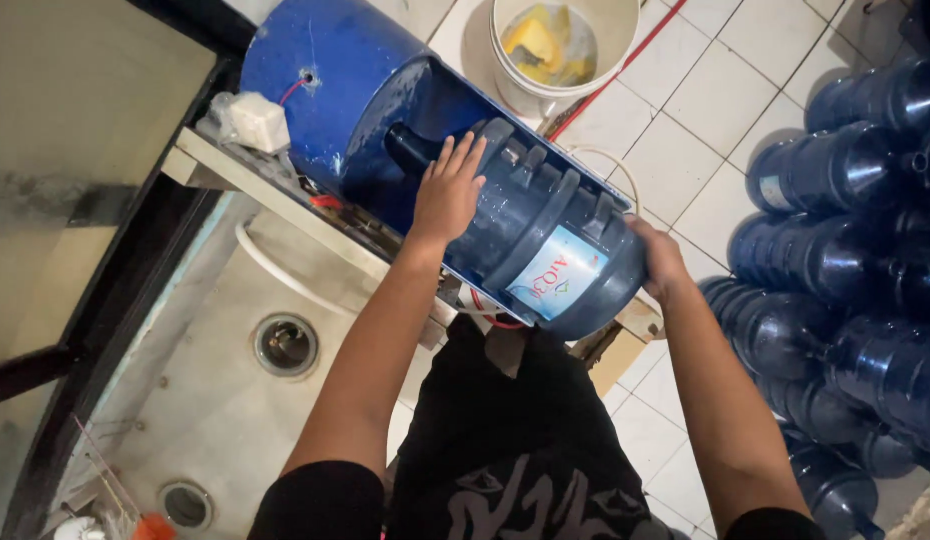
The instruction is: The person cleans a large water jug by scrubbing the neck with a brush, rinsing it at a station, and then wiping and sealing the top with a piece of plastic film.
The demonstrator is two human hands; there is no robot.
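A large blue water jug (545,235) lies on its side in the open cradle of a blue drum-shaped machine (330,85), its neck pointing into the drum. My left hand (448,185) rests flat on the jug's shoulder near the neck, fingers spread. On the jug's bottom end my right hand (660,260) presses against the base. A white and blue label faces up on the jug's side.
A stack of empty blue jugs (855,250) fills the right side. A white bucket (555,45) with yellow rags stands on the tiled floor beyond the machine. At the left is a concrete basin with a round drain (285,345). A metal frame (275,195) carries the machine.
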